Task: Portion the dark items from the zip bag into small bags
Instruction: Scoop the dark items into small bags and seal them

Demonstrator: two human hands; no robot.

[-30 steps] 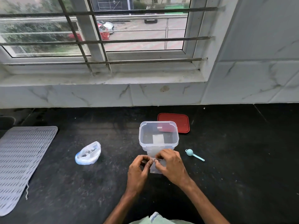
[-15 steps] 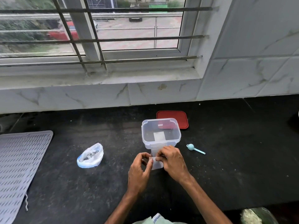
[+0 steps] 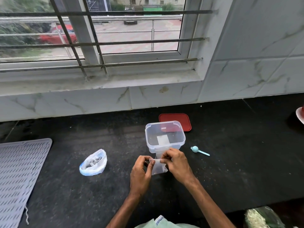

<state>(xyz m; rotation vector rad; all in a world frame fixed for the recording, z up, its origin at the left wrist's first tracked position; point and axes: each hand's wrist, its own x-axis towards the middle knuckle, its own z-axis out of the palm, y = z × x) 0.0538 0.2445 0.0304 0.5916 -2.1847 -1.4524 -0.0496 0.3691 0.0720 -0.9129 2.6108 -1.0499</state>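
Pinching the top strip of a small bag (image 3: 159, 167), the left hand (image 3: 141, 173) and right hand (image 3: 176, 163) hold it upright before the tub (image 3: 165, 137) on the worktop (image 3: 230, 170).

Your left hand (image 3: 141, 171) and right hand (image 3: 177, 163) cover both ends of the top strip of the small bag (image 3: 158, 167); its contents are too faint to tell. The tub (image 3: 164, 147) hides the near left corner of the lid (image 3: 182, 119). Dark items (image 3: 95, 161) in the zip bag (image 3: 92, 168) blur together. The mat (image 3: 19, 175) runs off the left edge, a dish (image 3: 300, 115) off the right.
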